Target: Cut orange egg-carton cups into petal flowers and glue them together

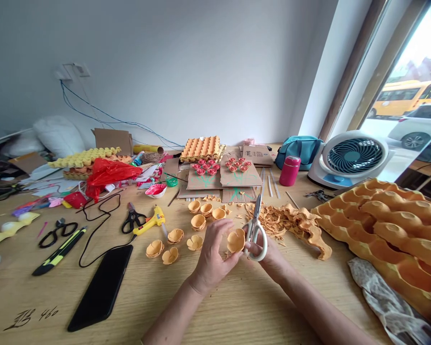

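My left hand [214, 251] pinches a small orange egg-carton cup [236, 240] between thumb and fingers; its rim looks cut into petals. Beside it, my right hand [270, 258] grips white-handled scissors [257, 216], blades pointing up and away from me, close to the cup's right side. The blades appear nearly closed. Left of my hands lie several cut cups, among them a petalled cup [195, 243] and a stack of cups [198, 222]. A heap of orange carton scraps [278, 220] lies behind the scissors.
At right sit a large orange egg tray [388, 230], a grey cloth [388, 297] and a white fan [352, 155]. Leftward are a black phone [102, 287], yellow glue gun [151, 220], black scissors [132, 219] and utility knife [59, 251]. Cardboard with red flowers [205, 178] stands behind.
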{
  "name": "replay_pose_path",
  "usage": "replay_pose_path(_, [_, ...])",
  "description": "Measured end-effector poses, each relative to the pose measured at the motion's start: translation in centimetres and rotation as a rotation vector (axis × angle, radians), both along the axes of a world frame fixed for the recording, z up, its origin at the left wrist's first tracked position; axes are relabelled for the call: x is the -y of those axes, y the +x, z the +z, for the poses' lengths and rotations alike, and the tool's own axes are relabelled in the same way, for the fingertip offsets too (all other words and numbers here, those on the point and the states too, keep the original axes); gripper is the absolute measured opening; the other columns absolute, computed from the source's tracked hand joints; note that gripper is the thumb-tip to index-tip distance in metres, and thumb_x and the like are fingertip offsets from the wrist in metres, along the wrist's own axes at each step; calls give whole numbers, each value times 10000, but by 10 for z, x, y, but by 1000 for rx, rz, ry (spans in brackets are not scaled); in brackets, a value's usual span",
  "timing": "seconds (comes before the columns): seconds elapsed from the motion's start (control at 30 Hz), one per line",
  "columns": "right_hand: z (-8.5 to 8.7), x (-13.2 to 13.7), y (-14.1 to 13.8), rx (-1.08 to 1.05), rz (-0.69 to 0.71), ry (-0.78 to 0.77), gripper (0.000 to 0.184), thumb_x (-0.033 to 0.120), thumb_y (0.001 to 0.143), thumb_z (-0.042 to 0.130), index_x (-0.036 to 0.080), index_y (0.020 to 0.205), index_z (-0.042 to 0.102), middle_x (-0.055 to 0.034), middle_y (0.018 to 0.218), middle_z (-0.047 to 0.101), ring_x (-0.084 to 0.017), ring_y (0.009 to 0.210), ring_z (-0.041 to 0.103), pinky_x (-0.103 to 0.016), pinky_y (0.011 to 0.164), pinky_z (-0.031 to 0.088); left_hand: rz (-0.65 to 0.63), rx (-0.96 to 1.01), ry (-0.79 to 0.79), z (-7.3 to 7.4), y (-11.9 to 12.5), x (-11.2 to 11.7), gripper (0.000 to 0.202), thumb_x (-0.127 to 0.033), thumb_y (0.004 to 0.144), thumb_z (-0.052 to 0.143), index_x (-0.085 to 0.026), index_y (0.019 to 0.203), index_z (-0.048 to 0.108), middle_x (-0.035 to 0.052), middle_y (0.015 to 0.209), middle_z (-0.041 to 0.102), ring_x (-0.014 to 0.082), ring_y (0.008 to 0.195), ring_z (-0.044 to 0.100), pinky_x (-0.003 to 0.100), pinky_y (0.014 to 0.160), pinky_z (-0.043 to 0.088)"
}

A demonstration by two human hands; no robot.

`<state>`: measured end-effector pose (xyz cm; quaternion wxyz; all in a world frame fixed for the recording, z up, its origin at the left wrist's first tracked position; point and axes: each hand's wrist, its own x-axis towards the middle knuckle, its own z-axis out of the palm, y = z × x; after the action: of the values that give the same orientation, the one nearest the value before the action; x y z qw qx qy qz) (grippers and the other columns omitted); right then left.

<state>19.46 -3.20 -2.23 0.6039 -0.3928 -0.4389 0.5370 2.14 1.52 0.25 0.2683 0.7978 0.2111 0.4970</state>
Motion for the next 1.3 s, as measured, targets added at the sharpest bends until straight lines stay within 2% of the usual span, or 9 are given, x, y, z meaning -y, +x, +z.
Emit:
replay_pose_path(0.13, [0, 0, -3, -8, 68, 39, 454, 490, 718, 817, 230, 1018, 598, -35, 909, 631, -207, 816, 589, -322, 720, 467, -87, -57, -128, -2, 1, 2, 554, -155, 805, 718, -262, 1321, 545, 103, 1268, 648, 284, 1180, 598, 424, 1039, 443])
replay_pose_path(0.27, [-1, 0, -5, 5, 83, 44, 461, 489, 734, 811, 228, 1055, 609, -44, 928, 648, -225, 865, 594, -342, 758, 482, -34, -81, -127, -4, 1, 3, 481, -158, 815, 706, -238, 1267, 563, 95, 1205, 681, 266, 1130, 635, 400, 1005, 483])
replay_pose_path(0.43, [-4, 0, -3, -54, -5, -12, 431, 472, 730, 833, 206, 1000, 628, -18, 857, 625, -170, 766, 568, -279, 679, 465, 72, -168, 10, -12, 2, -1, 517, -105, 835, 638, -240, 1320, 522, 90, 1237, 669, 250, 1161, 631, 413, 1025, 499])
replay_pose_path(0.6, [-8, -5, 3, -120, 21, -43, 431, 634, 859, 630, 204, 891, 622, 10, 690, 575, -120, 571, 504, -250, 544, 420, 94, -211, 8, -18, 4, -3, 570, -69, 816, 609, -246, 1348, 505, 85, 1287, 658, 237, 1193, 620, 397, 1059, 482])
replay_pose_path(0.73, [-6, -4, 8, -128, 152, -68, 517, 704, 836, 593, 193, 763, 636, 51, 481, 460, -88, 390, 362, -269, 471, 389, 75, -114, -283, -12, 3, -7, 592, -146, 772, 686, -224, 1337, 529, 86, 1210, 667, 242, 1111, 635, 381, 1010, 493])
replay_pose_path(0.87, [1, 6, 9, -158, 375, -150, 524, 725, 816, 593, 220, 711, 682, 72, 422, 412, -86, 358, 296, -384, 674, 511, -193, 78, -682, -5, -2, -11, 616, -301, 790, 722, -197, 1362, 519, 59, 1033, 665, 206, 960, 637, 323, 878, 521])
replay_pose_path(0.97, [2, 9, 9, -176, 430, -183, 542, 742, 824, 559, 234, 695, 699, 65, 414, 411, -92, 343, 286, -436, 756, 518, -308, 179, -807, -4, -4, -12, 499, -357, 790, 747, -191, 1241, 611, 46, 986, 664, 191, 944, 617, 291, 863, 493])
replay_pose_path(1.13, [0, 3, 10, -168, 247, -112, 521, 717, 845, 539, 237, 713, 694, 41, 424, 440, -106, 361, 322, -427, 692, 517, -479, 68, -953, -12, 1, -8, 545, -333, 727, 803, -173, 1215, 621, 48, 955, 669, 169, 839, 622, 290, 815, 486])
replay_pose_path(1.3, [1, -4, 15, -136, 32, -59, 495, 696, 851, 559, 220, 751, 651, 32, 489, 479, -111, 400, 379, -337, 550, 468, -271, -74, -793, -20, 6, -13, 486, -261, 747, 752, -183, 1209, 625, 47, 1012, 653, 144, 804, 598, 247, 733, 472])
